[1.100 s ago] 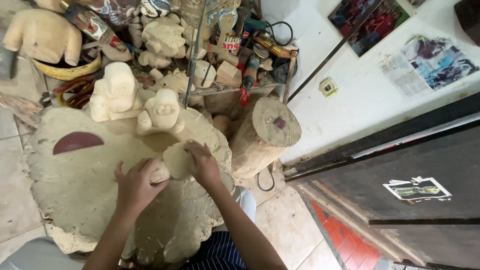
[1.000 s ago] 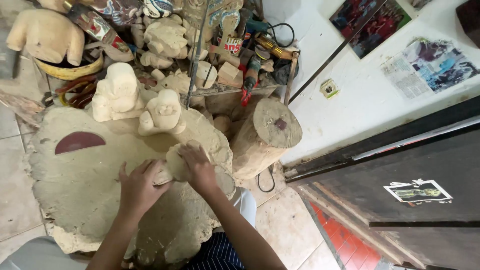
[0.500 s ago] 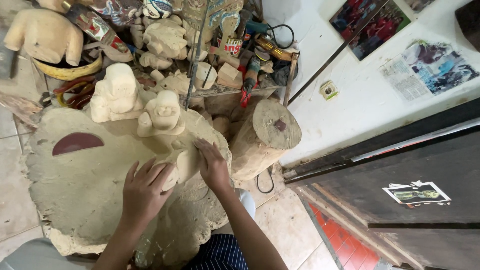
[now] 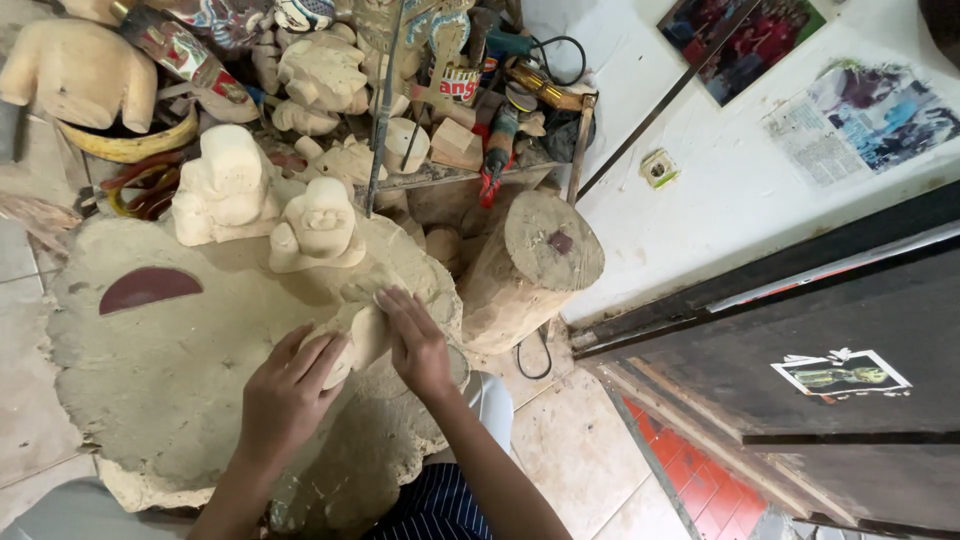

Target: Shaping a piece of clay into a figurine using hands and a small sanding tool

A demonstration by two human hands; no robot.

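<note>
Both hands, left hand [image 4: 285, 395] and right hand [image 4: 418, 345], grip a small wooden carving [image 4: 358, 335] (pale, unpainted).

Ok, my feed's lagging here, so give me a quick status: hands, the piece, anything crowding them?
Left hand and right hand both on the carving, grip shut. Carving sits on the dusty slab. Two pale figures stand just beyond, not touching.
</note>
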